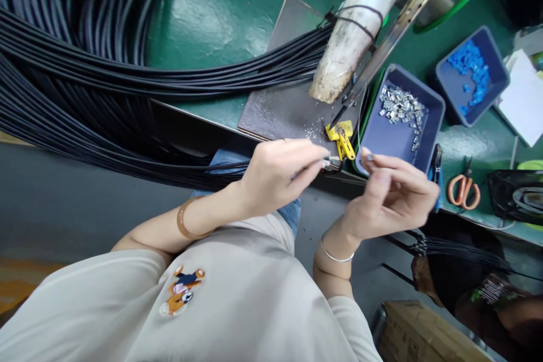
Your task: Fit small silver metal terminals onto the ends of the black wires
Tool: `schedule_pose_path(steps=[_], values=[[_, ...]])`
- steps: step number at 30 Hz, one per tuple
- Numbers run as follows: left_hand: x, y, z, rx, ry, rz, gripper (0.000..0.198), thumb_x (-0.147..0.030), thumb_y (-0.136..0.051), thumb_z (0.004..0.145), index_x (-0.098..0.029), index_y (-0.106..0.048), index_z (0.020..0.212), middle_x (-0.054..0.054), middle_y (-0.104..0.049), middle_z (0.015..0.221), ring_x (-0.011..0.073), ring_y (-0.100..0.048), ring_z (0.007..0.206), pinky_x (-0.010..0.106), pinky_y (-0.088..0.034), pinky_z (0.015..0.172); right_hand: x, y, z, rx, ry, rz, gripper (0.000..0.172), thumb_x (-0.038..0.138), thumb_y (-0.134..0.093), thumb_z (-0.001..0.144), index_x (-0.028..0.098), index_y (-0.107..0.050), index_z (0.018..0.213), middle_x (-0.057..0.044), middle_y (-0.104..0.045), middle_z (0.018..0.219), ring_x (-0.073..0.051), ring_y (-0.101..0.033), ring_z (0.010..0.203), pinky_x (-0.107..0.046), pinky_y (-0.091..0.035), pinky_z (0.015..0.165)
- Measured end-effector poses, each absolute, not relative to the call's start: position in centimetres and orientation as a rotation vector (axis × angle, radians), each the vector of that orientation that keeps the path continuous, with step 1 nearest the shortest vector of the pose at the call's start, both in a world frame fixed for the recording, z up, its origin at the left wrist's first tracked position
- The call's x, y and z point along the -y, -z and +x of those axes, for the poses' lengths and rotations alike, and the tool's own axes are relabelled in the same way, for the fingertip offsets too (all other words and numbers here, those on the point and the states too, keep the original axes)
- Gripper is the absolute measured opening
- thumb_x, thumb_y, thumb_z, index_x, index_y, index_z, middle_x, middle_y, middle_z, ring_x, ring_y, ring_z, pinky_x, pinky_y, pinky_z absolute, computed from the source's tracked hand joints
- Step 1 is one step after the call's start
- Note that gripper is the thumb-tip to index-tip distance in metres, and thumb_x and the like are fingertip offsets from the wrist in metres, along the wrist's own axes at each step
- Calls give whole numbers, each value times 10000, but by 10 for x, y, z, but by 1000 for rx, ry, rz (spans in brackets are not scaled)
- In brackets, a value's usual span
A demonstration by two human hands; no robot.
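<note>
My left hand (pixel 282 172) is closed, thumb and fingers pinched around the end of a black cable (pixel 231 167). Small pale, shiny bits show at its fingertips, too fine to identify. My right hand (pixel 392 195) is raised beside the blue-grey bin, with thumb and forefinger pinched together and the other fingers curled. A tiny greyish thing appears at that fingertip; its kind cannot be made out. Just beyond the hands, a yellow clip-like tool (pixel 341 137) lies at the table edge. Small metal connector shells (pixel 401 106) fill part of the blue-grey bin (pixel 384 147).
Bundled black cables (pixel 169 82) cross the green table (pixel 212 5) and are tied to a wrapped white post (pixel 360 28). A slotted metal bar (pixel 390 39) slants down nearby. Rightward are a bin of blue pieces (pixel 456 90), orange-handled cutters (pixel 464 191) and a cardboard box (pixel 424 334).
</note>
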State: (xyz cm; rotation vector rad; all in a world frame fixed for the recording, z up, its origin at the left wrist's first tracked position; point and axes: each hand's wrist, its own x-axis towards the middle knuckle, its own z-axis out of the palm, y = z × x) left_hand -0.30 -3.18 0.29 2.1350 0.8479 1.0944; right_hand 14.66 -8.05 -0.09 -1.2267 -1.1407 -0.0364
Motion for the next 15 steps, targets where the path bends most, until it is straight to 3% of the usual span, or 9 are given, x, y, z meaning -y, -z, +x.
schedule_pose_path(steps=[2, 4, 8, 9, 12, 15], values=[[39, -14, -4, -764, -935, 2471, 206, -126, -507, 917, -133, -684, 811, 33, -671, 682, 139, -595, 623, 260, -426, 583, 80, -2, 154, 1042, 104, -1185, 86, 114, -649, 835, 189, -624, 869, -3, -680, 842, -135, -701, 743, -331, -644, 675], [41, -20, -4, -491, -544, 2526, 221, -43, -494, 873, -129, -673, 778, 54, -682, 711, 153, -604, 626, 271, -418, 558, 80, -4, 159, 1015, 148, -1189, 62, 151, -664, 834, 195, -626, 856, 0, -669, 824, -135, -687, 719, -333, -646, 654], [32, -3, -2, 412, 52, 1610, 161, -174, -574, 903, -152, -678, 782, 4, -641, 596, 86, -569, 544, 190, -449, 550, 85, -10, 157, 1011, 149, -1216, 55, 168, -688, 824, 185, -636, 827, -13, -649, 800, -142, -679, 727, -331, -644, 651], [29, 5, -2, 339, 79, 1396, 173, -231, -569, 921, -141, -679, 821, -7, -601, 547, 77, -540, 505, 181, -427, 510, 87, -12, 154, 1017, 133, -1235, 54, 153, -689, 819, 178, -641, 819, -19, -647, 801, -144, -680, 733, -338, -645, 662], [21, 24, -9, -270, -311, 1014, 211, -316, -613, 900, -111, -640, 857, -24, -569, 525, 18, -326, 379, 169, -222, 377, 92, -13, 145, 1094, 81, -1367, 48, 141, -675, 831, 190, -672, 830, -24, -658, 841, -154, -689, 776, -375, -645, 695], [18, 27, -17, -532, -608, 878, 208, -312, -663, 874, -110, -612, 874, -31, -579, 550, -13, -249, 378, 153, -138, 369, 94, -8, 139, 1223, 8, -1478, 86, 158, -678, 843, 227, -713, 878, -20, -689, 904, -169, -702, 839, -391, -634, 723]])
